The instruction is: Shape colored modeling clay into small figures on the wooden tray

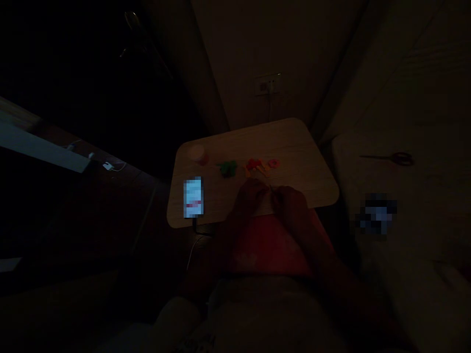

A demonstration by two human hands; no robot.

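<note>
In dim light, my left hand (253,192) and my right hand (290,200) are close together over the near edge of a small wooden table (217,142). The fingers of both are drawn together. A tiny thin dark-greenish piece (271,188) shows at my right fingertips, but its kind is too dark to tell. Whatever my left fingers hold is hidden. Just beyond the hands lie small orange pieces (262,169), a red piece (253,163) and a pink ring-like piece (273,163). Farther left is a clump of green pieces (228,169).
A lit phone (193,197) lies at the table's left side, with a cable below it. Behind it stands a pale round container (197,154). Scissors (399,158) and a blurred-out object (377,215) rest on a pale surface at right. A wall socket (268,85) is behind the table.
</note>
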